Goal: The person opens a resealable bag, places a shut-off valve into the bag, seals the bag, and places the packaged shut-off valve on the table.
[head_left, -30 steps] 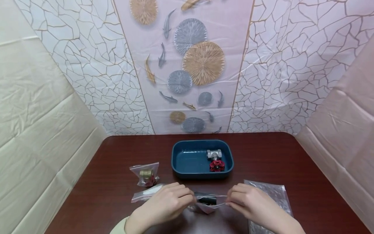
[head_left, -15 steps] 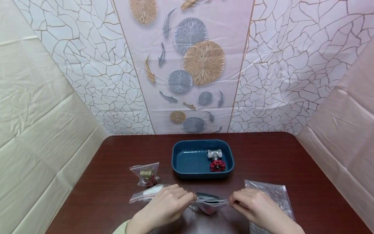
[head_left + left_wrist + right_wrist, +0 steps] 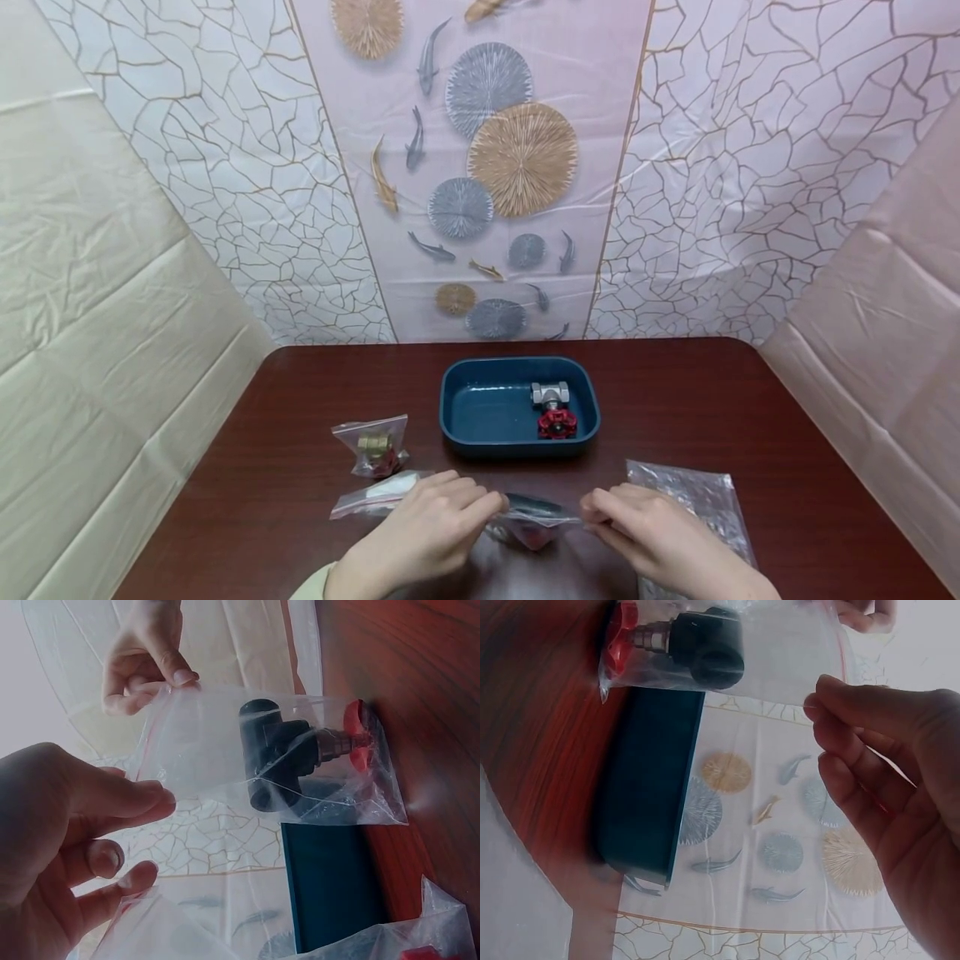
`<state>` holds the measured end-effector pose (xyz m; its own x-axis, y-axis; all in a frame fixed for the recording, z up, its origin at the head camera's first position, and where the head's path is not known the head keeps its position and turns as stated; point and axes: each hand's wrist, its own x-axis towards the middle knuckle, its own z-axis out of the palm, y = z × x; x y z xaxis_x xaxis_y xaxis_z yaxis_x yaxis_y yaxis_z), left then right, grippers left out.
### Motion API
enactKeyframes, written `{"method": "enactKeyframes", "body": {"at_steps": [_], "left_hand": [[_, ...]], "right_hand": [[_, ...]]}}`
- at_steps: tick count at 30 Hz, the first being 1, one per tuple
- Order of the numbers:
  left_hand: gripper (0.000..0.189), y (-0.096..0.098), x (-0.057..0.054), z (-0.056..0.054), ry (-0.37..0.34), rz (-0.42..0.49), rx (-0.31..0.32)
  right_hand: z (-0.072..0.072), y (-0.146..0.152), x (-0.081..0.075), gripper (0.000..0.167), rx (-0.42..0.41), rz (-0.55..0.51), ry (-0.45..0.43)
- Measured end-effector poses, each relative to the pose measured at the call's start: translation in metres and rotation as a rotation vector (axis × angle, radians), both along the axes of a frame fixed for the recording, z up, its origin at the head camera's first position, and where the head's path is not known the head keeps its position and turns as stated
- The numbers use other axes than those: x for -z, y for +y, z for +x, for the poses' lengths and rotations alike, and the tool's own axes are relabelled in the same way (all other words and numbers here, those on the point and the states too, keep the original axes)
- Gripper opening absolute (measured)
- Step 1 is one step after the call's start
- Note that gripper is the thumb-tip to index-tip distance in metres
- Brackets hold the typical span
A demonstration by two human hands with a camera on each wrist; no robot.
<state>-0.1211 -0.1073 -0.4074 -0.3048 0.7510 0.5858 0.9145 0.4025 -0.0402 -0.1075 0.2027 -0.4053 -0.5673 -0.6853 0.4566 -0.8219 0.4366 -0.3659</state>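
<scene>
Both hands hold a clear zip bag (image 3: 528, 532) by its top edge. Inside is a black valve (image 3: 274, 754) with a red handwheel (image 3: 360, 735), its wheel end down near the table. My left hand (image 3: 442, 525) pinches one end of the bag's mouth between thumb and forefinger. At the other end, my right hand (image 3: 645, 525) pinches the edge with thumb and fingertips, as the right wrist view also shows. The bag's two lips lie together in the head view. Partly hidden behind my left hand lies another zip bag (image 3: 367, 502) with something white showing.
A blue tray (image 3: 480, 451) stands beyond the hands, holding a silver valve (image 3: 551, 395) with a red handwheel (image 3: 557, 424). To its left sits a zip bag with a brass valve (image 3: 374, 444). A flat clear plastic bag (image 3: 705, 500) lies under and beside the right forearm.
A second ago the held bag's mouth gaped; now its lips are together. The right hand shifted slightly right, then a little back left. The left hand barely moved.
</scene>
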Motion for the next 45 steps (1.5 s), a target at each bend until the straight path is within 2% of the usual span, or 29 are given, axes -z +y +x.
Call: {"method": "enactKeyframes", "body": {"at_steps": [2, 4, 10, 13, 17, 23, 26, 29, 35, 38, 45], "left_hand": [[0.023, 0.001, 0.001, 0.000, 0.017, 0.000, -0.005], [0.019, 0.001, 0.002, 0.000, 0.026, 0.000, -0.012], [0.027, 0.007, 0.004, 0.000, -0.018, -0.047, -0.062], [0.025, 0.018, 0.002, -0.001, -0.025, -0.075, -0.080], [0.018, 0.038, 0.001, -0.004, 0.014, -0.110, -0.069], [0.007, 0.061, 0.000, -0.006, 0.053, -0.176, -0.073], [0.004, 0.065, 0.000, -0.007, 0.068, -0.182, -0.072], [0.005, 0.068, -0.003, -0.006, 0.088, -0.184, -0.065], [0.006, 0.076, -0.008, -0.004, 0.115, -0.188, -0.055], [0.005, 0.077, -0.007, -0.003, 0.113, -0.192, -0.057], [0.005, 0.079, -0.002, -0.002, 0.092, -0.202, -0.060]], "right_hand": [[0.000, 0.001, 0.000, 0.044, 0.002, -0.006, -0.013], [0.000, 0.001, 0.001, 0.046, 0.003, -0.020, -0.009], [-0.001, 0.000, 0.004, 0.035, 0.007, -0.042, 0.057], [-0.001, -0.003, 0.004, 0.033, 0.003, -0.044, 0.058], [0.000, -0.006, 0.005, 0.031, 0.007, -0.053, 0.077], [0.003, -0.005, 0.008, 0.020, 0.101, -0.050, 0.101], [0.003, -0.002, 0.010, 0.008, 0.116, -0.049, 0.123], [0.003, -0.003, 0.011, 0.001, 0.092, -0.053, 0.132], [0.003, -0.006, 0.011, 0.005, 0.066, -0.054, 0.134], [0.003, -0.006, 0.012, 0.002, 0.063, -0.048, 0.164], [0.005, -0.005, 0.016, 0.011, 0.085, -0.036, 0.178]]}}
